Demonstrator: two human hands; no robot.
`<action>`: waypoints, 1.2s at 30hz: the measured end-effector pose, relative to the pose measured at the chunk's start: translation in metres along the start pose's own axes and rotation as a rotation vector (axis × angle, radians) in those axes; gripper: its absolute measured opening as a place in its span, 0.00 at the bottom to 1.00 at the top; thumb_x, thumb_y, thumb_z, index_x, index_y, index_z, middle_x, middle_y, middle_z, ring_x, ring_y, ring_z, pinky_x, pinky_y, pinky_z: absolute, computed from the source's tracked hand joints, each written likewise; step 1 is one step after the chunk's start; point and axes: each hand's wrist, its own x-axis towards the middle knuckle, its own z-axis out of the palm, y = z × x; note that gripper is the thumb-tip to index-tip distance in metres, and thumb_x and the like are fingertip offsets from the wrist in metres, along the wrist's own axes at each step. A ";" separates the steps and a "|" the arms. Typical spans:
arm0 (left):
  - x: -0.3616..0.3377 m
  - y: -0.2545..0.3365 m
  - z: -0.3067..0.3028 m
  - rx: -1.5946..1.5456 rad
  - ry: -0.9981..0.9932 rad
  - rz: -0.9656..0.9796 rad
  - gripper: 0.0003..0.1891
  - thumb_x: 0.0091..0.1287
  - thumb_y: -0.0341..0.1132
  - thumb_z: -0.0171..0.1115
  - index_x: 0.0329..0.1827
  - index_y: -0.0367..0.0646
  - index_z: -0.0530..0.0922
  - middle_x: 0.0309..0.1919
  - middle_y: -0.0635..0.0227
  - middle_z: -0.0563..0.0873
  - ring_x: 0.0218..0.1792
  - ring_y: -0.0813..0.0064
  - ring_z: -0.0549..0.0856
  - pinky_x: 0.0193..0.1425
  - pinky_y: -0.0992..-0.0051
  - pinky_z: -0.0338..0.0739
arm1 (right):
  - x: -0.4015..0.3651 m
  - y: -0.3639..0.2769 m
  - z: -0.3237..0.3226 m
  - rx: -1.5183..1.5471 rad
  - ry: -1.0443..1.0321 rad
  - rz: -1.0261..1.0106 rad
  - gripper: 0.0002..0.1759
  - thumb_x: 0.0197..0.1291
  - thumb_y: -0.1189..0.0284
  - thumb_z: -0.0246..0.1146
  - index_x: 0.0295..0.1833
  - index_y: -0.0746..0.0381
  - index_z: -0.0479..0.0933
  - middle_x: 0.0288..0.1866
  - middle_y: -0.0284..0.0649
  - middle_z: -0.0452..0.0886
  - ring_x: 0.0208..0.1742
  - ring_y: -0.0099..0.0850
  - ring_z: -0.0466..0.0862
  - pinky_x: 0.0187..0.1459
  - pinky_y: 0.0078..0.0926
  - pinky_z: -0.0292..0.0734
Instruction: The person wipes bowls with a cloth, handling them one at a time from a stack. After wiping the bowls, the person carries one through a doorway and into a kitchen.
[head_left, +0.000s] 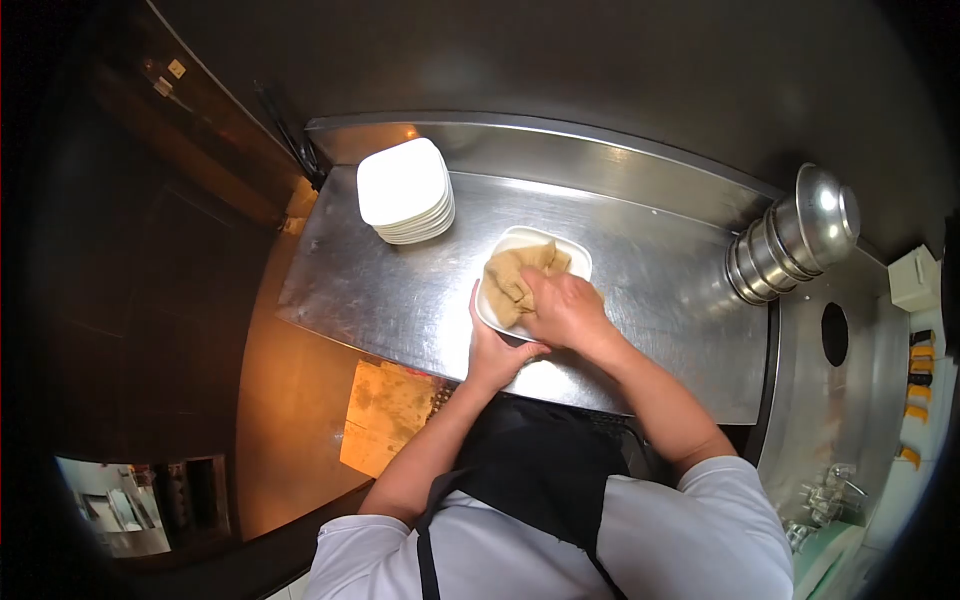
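A white square plate [578,258] lies on the steel counter [400,290]. My left hand [492,352] grips the plate's near edge from below. My right hand [566,310] presses a tan cloth [510,275] into the plate. The cloth covers most of the plate's inside. Both forearms reach up from the bottom of the view, over a dark apron.
A stack of white square plates [404,188] stands at the counter's back left. A row of nested steel bowls [795,235] lies on its side at the right. A round hole [834,333] opens in the steel surface further right. The counter's near edge [350,345] drops to an orange-lit floor.
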 end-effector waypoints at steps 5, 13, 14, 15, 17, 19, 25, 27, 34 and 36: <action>0.003 -0.009 -0.010 0.126 -0.051 -0.017 0.72 0.40 0.47 0.90 0.80 0.34 0.42 0.72 0.49 0.66 0.73 0.58 0.70 0.75 0.63 0.67 | 0.003 0.008 -0.013 0.640 -0.218 -0.096 0.25 0.52 0.72 0.66 0.58 0.64 0.78 0.51 0.57 0.85 0.52 0.55 0.85 0.55 0.45 0.81; 0.001 -0.004 -0.006 -0.061 -0.039 0.016 0.71 0.43 0.45 0.89 0.79 0.35 0.39 0.71 0.48 0.67 0.72 0.58 0.71 0.75 0.62 0.68 | 0.018 0.014 -0.012 -0.012 0.319 -0.119 0.38 0.48 0.73 0.70 0.69 0.60 0.74 0.57 0.56 0.81 0.56 0.55 0.83 0.58 0.44 0.80; 0.002 -0.002 -0.006 -0.074 -0.040 0.009 0.71 0.44 0.45 0.89 0.79 0.35 0.39 0.71 0.48 0.68 0.72 0.58 0.72 0.75 0.62 0.68 | 0.020 0.017 0.002 -0.073 0.290 -0.148 0.38 0.48 0.73 0.70 0.70 0.60 0.74 0.58 0.58 0.80 0.56 0.55 0.83 0.58 0.44 0.80; 0.001 0.001 -0.007 -0.050 -0.025 0.000 0.66 0.45 0.45 0.88 0.78 0.35 0.46 0.70 0.50 0.69 0.70 0.59 0.73 0.73 0.62 0.70 | 0.016 0.013 0.018 -0.047 0.334 -0.142 0.38 0.48 0.72 0.71 0.70 0.60 0.74 0.57 0.60 0.81 0.56 0.56 0.83 0.58 0.43 0.80; 0.000 -0.005 -0.008 0.004 0.000 -0.002 0.59 0.44 0.41 0.88 0.75 0.35 0.54 0.66 0.53 0.74 0.67 0.61 0.76 0.70 0.64 0.73 | 0.015 0.008 0.027 0.286 0.077 -0.008 0.38 0.49 0.67 0.71 0.69 0.60 0.74 0.54 0.59 0.84 0.57 0.52 0.84 0.60 0.38 0.79; 0.001 -0.010 -0.008 0.056 0.016 0.001 0.53 0.44 0.38 0.88 0.72 0.36 0.63 0.63 0.56 0.78 0.63 0.63 0.79 0.67 0.66 0.75 | 0.010 0.000 0.007 0.456 -0.147 -0.025 0.36 0.50 0.65 0.71 0.68 0.60 0.75 0.54 0.58 0.85 0.57 0.51 0.85 0.60 0.36 0.79; 0.005 0.000 -0.004 0.143 0.019 0.118 0.61 0.41 0.42 0.89 0.75 0.34 0.56 0.65 0.53 0.75 0.65 0.61 0.78 0.70 0.64 0.73 | 0.013 0.010 -0.055 0.175 -0.107 -0.385 0.32 0.48 0.65 0.71 0.63 0.53 0.79 0.53 0.56 0.85 0.56 0.49 0.85 0.56 0.40 0.81; 0.003 -0.007 -0.003 0.094 0.077 0.124 0.68 0.38 0.46 0.91 0.77 0.33 0.50 0.68 0.51 0.72 0.67 0.58 0.75 0.72 0.63 0.70 | 0.017 0.016 -0.044 -0.047 0.067 -0.252 0.30 0.47 0.67 0.70 0.61 0.56 0.79 0.50 0.54 0.86 0.52 0.52 0.86 0.54 0.44 0.81; 0.005 -0.015 0.003 0.117 0.116 0.155 0.62 0.46 0.41 0.87 0.77 0.31 0.50 0.67 0.48 0.70 0.67 0.54 0.74 0.73 0.59 0.68 | -0.003 -0.020 -0.022 0.161 -0.198 0.173 0.31 0.51 0.70 0.67 0.63 0.65 0.76 0.46 0.57 0.86 0.50 0.47 0.87 0.56 0.37 0.82; 0.008 -0.016 -0.004 0.266 0.028 0.173 0.58 0.49 0.40 0.84 0.77 0.31 0.51 0.67 0.44 0.68 0.66 0.50 0.73 0.72 0.56 0.67 | 0.007 0.000 -0.011 0.499 -0.272 0.081 0.31 0.51 0.73 0.66 0.64 0.68 0.74 0.45 0.53 0.87 0.50 0.41 0.88 0.56 0.34 0.82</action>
